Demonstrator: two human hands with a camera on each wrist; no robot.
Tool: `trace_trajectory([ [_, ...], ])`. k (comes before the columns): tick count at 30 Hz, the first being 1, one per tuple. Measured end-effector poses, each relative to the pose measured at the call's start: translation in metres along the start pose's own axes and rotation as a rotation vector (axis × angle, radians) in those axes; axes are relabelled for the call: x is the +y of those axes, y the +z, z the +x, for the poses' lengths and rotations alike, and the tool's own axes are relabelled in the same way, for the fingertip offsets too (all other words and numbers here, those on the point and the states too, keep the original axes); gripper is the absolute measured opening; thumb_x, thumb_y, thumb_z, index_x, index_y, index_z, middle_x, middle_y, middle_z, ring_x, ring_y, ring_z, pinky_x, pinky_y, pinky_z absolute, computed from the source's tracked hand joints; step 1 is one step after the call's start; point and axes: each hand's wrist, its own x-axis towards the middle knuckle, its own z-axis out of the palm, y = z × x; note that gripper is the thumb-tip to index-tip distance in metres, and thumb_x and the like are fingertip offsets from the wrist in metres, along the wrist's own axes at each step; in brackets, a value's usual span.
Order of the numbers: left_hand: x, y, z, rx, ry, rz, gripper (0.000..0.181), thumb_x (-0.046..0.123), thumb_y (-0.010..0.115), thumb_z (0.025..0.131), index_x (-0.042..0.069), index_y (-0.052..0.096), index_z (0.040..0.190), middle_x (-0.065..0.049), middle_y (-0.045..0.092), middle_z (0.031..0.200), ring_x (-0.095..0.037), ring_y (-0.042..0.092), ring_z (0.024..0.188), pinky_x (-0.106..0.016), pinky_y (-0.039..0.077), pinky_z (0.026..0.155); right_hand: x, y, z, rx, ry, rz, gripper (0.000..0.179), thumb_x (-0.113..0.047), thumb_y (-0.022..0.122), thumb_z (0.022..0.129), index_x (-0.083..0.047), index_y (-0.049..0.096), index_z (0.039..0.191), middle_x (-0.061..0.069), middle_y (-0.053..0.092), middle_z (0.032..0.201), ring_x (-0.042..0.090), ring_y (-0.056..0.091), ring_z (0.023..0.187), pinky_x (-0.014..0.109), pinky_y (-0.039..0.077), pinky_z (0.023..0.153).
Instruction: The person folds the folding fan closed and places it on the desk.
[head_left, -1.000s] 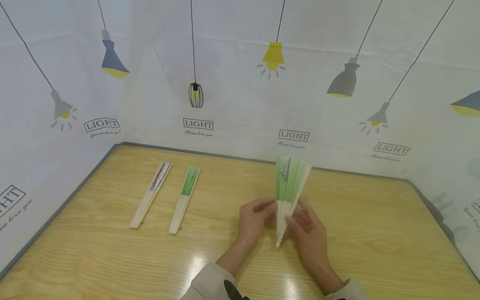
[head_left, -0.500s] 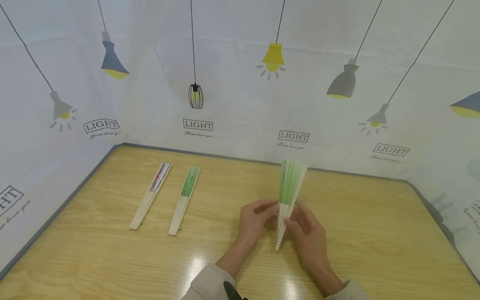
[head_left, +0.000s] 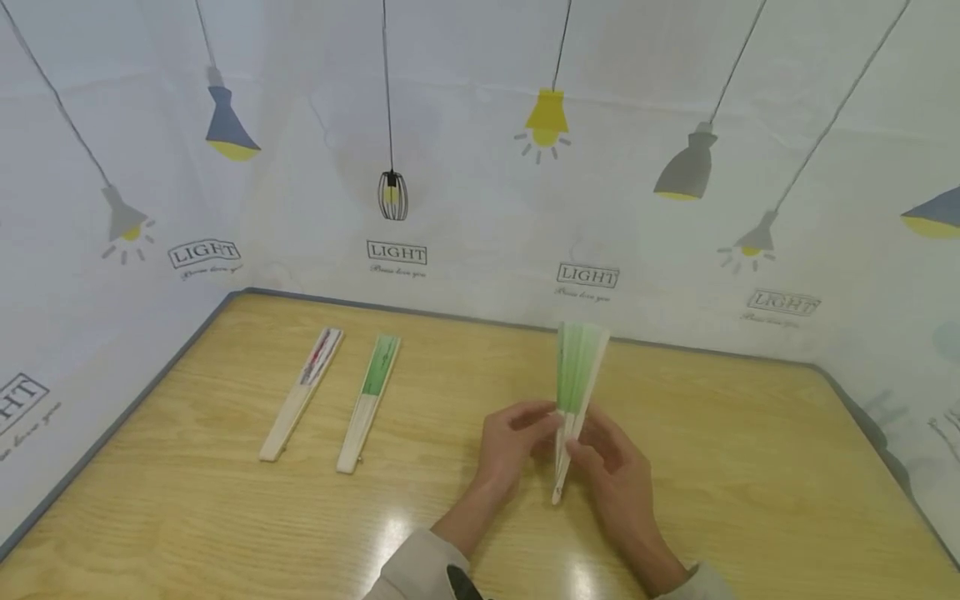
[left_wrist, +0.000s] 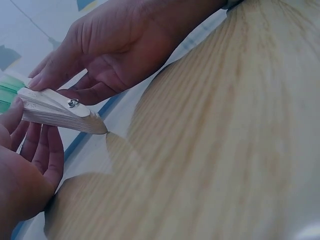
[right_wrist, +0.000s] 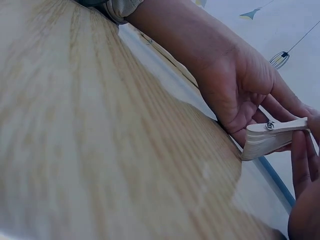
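Observation:
A folding fan (head_left: 577, 367) with pale green cloth and cream ribs stands partly spread above the table, its pivot end pointing down toward the person. On its left side, my left hand (head_left: 512, 442) pinches the ribs between thumb and fingers. My right hand (head_left: 617, 471) grips the other side, thumb on the near face. Metal hardware shows at the pivot end of the stacked ribs (left_wrist: 62, 111) in the left wrist view. The right wrist view also has the rib ends (right_wrist: 270, 137) between both hands. Some fingertips are hidden behind the fan.
Two folded fans lie on the wooden table (head_left: 225, 500) to the left: one with a red and dark pattern (head_left: 302, 396), one with a green cloth end (head_left: 369, 404). A white curtain (head_left: 480, 167) printed with lamps borders the table.
The held fan has narrowed as its ribs come together, and its top edge has dropped slightly. Both hands have shifted only a little. The two fans on the table stay in place.

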Motion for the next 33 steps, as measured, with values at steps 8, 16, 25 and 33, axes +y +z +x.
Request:
trace_trajectory([
  [8,0.0020,0.0005,-0.0004,-0.006,-0.027,-0.044,0.029,0.013,0.076,0.082,-0.002,0.069,0.107,-0.011,0.069,0.100,-0.022,0.067,0.090,-0.033,0.057,0.081,-0.0004,0.0004,0.0011,-0.014,0.076,-0.024,0.040,-0.015,0.068,0.090,-0.014,0.059,0.128,0.005,0.065,0.115,0.017,0.059,0.109,0.024,0.049,0.092],
  [16,0.0014,0.0019,0.0003,-0.002,-0.047,-0.082,0.027,0.007,0.074,0.083,-0.006,0.068,0.106,-0.014,0.069,0.098,-0.020,0.067,0.085,-0.034,0.057,0.079,-0.0004,0.0006,0.0007,-0.035,0.068,0.025,0.037,-0.012,0.067,0.091,-0.010,0.059,0.127,0.009,0.065,0.114,0.020,0.059,0.109,0.025,0.049,0.093],
  [25,0.0006,-0.0009,-0.0001,-0.031,-0.038,-0.063,0.025,0.006,0.071,0.086,-0.004,0.067,0.108,-0.013,0.068,0.102,-0.021,0.065,0.088,-0.036,0.057,0.081,0.0004,0.0015,0.0003,-0.057,0.031,0.036,0.037,-0.009,0.065,0.092,-0.010,0.059,0.129,0.013,0.064,0.107,0.021,0.060,0.103,0.025,0.052,0.087],
  [33,0.0000,-0.0015,0.0010,-0.057,-0.041,-0.045,0.025,0.009,0.072,0.085,-0.001,0.067,0.109,-0.011,0.067,0.098,-0.020,0.064,0.087,-0.036,0.057,0.079,0.0051,-0.0007,0.0017,-0.089,-0.044,0.094,0.054,-0.001,0.062,0.091,-0.007,0.045,0.141,0.013,0.054,0.100,0.021,0.057,0.112,0.028,0.052,0.090],
])
